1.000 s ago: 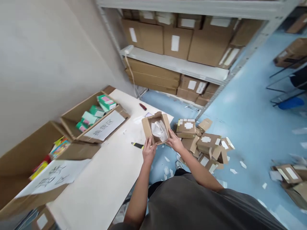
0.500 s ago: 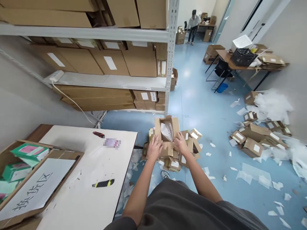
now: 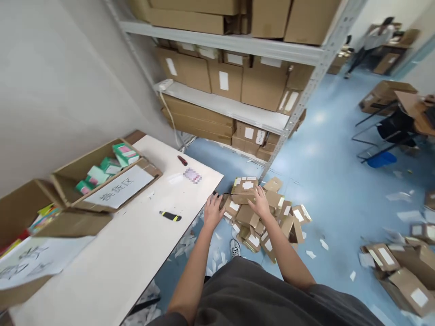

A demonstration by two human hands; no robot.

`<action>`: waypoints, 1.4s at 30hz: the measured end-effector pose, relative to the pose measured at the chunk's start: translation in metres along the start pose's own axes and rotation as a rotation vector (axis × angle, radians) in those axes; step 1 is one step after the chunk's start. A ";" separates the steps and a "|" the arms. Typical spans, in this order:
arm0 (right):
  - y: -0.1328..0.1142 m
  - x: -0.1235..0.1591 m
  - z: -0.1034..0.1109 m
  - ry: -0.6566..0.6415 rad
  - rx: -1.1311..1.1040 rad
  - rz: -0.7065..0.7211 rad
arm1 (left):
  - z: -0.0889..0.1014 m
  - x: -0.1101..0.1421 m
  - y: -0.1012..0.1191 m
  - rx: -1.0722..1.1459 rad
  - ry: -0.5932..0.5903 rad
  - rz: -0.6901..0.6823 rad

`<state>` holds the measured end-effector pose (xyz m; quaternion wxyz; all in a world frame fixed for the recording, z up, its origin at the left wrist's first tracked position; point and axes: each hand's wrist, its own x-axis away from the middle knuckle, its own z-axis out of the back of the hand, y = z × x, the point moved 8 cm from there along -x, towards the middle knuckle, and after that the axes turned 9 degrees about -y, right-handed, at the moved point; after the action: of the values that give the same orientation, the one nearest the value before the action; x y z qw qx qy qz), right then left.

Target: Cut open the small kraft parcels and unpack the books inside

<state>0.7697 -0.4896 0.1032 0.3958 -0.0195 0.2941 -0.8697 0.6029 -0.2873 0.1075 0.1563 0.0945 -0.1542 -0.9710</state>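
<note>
Over a heap of cardboard boxes [image 3: 249,215] on the floor, both my hands are held out. My left hand [image 3: 213,212] has its fingers spread and holds nothing, close to the corner of the white table. My right hand [image 3: 259,203] is also open, its fingertips beside a labelled cardboard box [image 3: 243,192] on top of the heap; whether they touch it I cannot tell. On the white table [image 3: 142,253] lie a black and yellow box cutter [image 3: 170,216], a small red and black cutter [image 3: 182,160] and a blurred purple item [image 3: 192,175].
Open cartons stand on the table's left, one with green boxes [image 3: 126,154] inside. A metal shelf [image 3: 220,105] full of cartons rises ahead. More opened boxes [image 3: 401,276] and paper scraps lie on the floor at right. A person [image 3: 374,43] stands at the far right.
My view has swung left. Both hands have let go of the open box with white wrapping inside, and its opening no longer shows. My left hand has moved away from my right.
</note>
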 end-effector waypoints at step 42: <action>-0.849 0.524 -0.425 -1.061 -0.269 1.646 | 0.178 1.036 -0.121 -0.080 0.619 2.003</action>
<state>-0.2781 -0.2096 0.0953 0.9522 -0.2411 0.0968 -0.1609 -0.4387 -0.4751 0.0936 0.9242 0.1626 -0.0829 -0.3356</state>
